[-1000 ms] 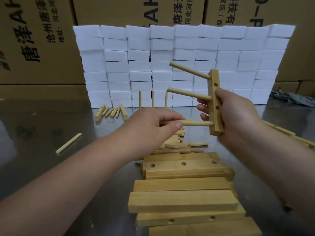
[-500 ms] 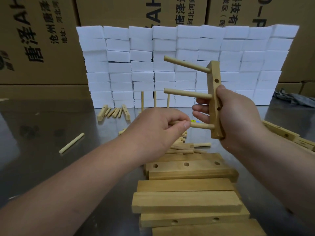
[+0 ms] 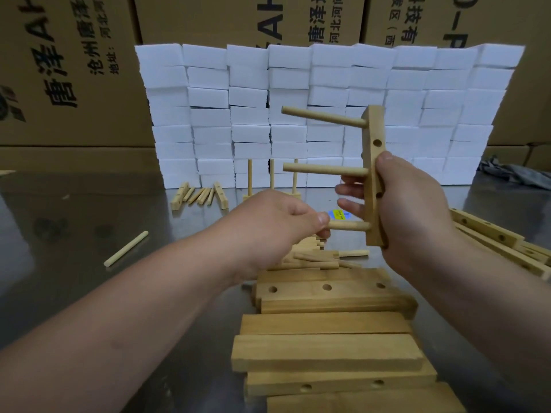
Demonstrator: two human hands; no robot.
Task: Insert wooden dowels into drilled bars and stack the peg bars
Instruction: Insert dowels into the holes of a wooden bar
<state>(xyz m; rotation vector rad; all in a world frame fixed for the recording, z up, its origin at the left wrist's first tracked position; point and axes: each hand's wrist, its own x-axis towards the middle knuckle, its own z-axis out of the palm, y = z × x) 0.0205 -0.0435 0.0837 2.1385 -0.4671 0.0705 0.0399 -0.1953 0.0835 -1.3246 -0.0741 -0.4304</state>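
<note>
Right hand (image 3: 414,210) grips upright bar (image 3: 374,126); left hand (image 3: 277,222) pinches lowest dowel (image 3: 350,225) above pile (image 3: 328,323).

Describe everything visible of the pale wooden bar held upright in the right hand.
The pale wooden drilled bar is a rectangular strip held upright in mid-air. Three round wooden dowels jut leftward from its face, and small holes show in its side. The right hand grips its lower half, thumb across the side; the left hand pinches the lowest dowel.
</note>
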